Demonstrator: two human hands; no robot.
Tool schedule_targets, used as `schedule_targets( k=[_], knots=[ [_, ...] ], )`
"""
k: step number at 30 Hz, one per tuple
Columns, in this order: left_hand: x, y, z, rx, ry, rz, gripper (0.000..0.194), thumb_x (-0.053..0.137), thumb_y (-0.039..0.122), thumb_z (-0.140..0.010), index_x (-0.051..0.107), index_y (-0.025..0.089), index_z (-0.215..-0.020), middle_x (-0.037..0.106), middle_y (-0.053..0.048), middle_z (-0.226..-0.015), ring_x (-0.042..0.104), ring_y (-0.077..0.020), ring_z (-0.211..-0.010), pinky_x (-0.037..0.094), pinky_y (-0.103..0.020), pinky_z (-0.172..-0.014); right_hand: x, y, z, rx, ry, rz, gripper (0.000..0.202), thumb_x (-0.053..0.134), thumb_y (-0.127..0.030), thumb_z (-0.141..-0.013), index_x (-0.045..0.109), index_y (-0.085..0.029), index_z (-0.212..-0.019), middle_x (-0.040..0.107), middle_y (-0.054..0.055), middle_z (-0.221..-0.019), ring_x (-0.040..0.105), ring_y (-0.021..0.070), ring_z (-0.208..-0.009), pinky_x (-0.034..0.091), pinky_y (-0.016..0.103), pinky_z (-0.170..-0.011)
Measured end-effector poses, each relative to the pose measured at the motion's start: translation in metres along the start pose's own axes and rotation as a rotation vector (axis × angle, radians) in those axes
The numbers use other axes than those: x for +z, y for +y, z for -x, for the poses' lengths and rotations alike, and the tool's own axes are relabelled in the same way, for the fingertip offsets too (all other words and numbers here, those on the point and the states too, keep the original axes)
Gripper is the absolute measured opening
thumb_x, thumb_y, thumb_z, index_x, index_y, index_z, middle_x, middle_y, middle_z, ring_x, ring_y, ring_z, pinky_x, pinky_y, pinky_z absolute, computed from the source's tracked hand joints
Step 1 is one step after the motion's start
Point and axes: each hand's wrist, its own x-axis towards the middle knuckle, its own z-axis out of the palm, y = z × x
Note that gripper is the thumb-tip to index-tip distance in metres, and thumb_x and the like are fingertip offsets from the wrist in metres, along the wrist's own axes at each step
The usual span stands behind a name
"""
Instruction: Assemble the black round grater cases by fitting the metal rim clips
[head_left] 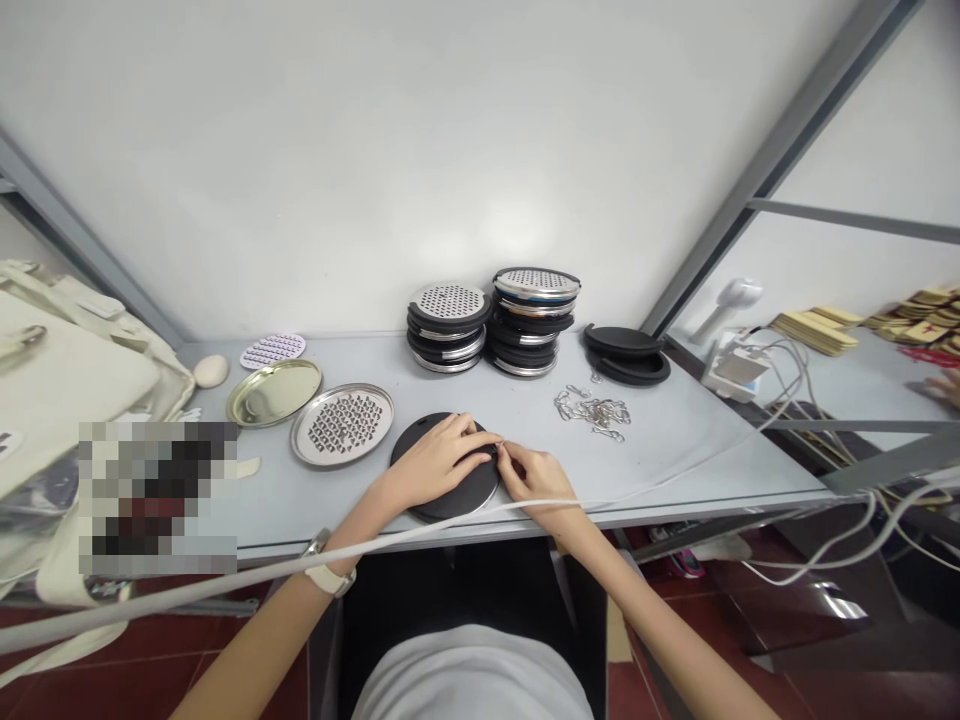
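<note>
A round black grater case (pixel 468 492) lies flat at the table's front edge, with a thin shiny rim at its lower right. My left hand (pixel 444 455) rests across it, thumb and fingers closed together at its right edge. At that same edge my right hand (pixel 534 474) pinches something small, mostly hidden by the fingertips; I cannot make out what it is. Right of the hands lies a loose pile of small metal snap hooks (pixel 600 411). To the left are a metal grater plate (pixel 343 425) with raised teeth and a shallow gold-coloured metal dish (pixel 274 392).
Two stacks of round graters with black rims (pixel 448 322) stand against the wall. Black round cases (pixel 627 352) lie at the back right. A white cable (pixel 420 537) crosses in front of the hands. Left are a lilac perforated disc (pixel 273 351) and a cream bag (pixel 67 370).
</note>
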Motion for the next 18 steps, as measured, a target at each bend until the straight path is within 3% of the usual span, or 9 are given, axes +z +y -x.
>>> schedule_targets(
  k=[7, 18],
  knots=[
    [0.0001, -0.0003, 0.0002, 0.004, 0.005, 0.004, 0.031, 0.043, 0.027, -0.098, 0.056, 0.025, -0.125, 0.052, -0.006, -0.097, 0.051, -0.0204, -0.096, 0.043, -0.035, -0.088, 0.0021, 0.0005, 0.0007, 0.016, 0.036, -0.016, 0.029, 0.034, -0.032, -0.095, 0.057, -0.020, -0.081, 0.057, -0.002, -0.058, 0.049, 0.0127, -0.047, 0.029, 0.023, -0.051],
    [0.0007, -0.0001, -0.0005, -0.004, 0.002, -0.006, 0.030, 0.044, 0.026, -0.097, 0.055, 0.025, -0.125, 0.051, -0.006, -0.098, 0.051, -0.0206, -0.096, 0.043, -0.034, -0.088, -0.0040, 0.0010, 0.0002, -0.004, -0.023, -0.059, 0.029, 0.036, -0.030, -0.094, 0.057, -0.020, -0.076, 0.057, -0.001, -0.058, 0.049, 0.0124, -0.048, 0.030, 0.022, -0.051]
  ],
)
